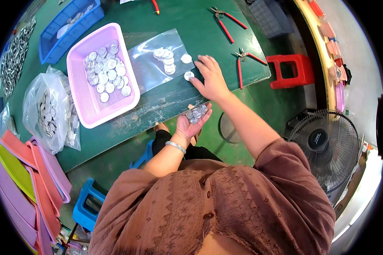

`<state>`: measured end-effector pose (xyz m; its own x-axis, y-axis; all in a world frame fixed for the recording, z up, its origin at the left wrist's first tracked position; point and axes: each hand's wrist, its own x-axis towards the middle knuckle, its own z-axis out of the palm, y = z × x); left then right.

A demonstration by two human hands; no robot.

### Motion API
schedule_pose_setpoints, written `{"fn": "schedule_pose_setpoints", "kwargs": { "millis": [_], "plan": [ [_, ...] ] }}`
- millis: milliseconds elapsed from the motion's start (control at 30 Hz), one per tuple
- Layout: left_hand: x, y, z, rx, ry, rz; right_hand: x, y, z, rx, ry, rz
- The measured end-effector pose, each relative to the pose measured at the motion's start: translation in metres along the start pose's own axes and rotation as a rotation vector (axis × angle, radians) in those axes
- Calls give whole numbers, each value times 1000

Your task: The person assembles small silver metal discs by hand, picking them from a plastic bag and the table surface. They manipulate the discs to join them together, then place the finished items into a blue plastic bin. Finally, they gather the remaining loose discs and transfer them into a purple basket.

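Cupped palm up at the table's near edge, my left hand [185,128] holds a small heap of round silver metal discs [194,115]. My right hand [213,80] is over the tabletop with fingers and thumb spread apart. Its thumb tip is at a single disc [189,75], perhaps touching it. Another loose disc [186,58] lies just beyond, beside the fingertips. To the left, a clear plastic bag [147,70] lies flat with a cluster of discs [166,55] on it. Farther left stands a pink-lilac basket [133,87] with many more discs inside.
A clear bag full of metal pieces [49,114] and a blue bin [55,49] stand at the left. Two red-handled pliers [225,25] [241,63] lie at the right. A red stool [291,70], a fan [325,148] and a blue stool [87,204] surround the green table.
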<state>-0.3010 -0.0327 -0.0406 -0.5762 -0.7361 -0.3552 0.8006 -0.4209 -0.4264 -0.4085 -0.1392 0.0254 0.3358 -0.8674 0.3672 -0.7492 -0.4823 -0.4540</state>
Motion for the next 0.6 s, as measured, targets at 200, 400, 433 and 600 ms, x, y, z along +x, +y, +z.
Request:
{"fn": "schedule_pose_setpoints", "kwargs": {
  "millis": [200, 400, 433, 600],
  "plan": [
    [-5, 5, -14, 115, 29, -26, 22, 9, 13, -53, -164, -106],
    [-4, 8, -13, 176, 75, 21, 3, 1, 12, 38, -211, -127],
    [-3, 8, -12, 176, 74, 17, 6, -2, 13, 91, -199, -137],
    [-3, 5, -10, 151, 83, 25, 6, -9, 23, 158, -198, -179]
  ]
}}
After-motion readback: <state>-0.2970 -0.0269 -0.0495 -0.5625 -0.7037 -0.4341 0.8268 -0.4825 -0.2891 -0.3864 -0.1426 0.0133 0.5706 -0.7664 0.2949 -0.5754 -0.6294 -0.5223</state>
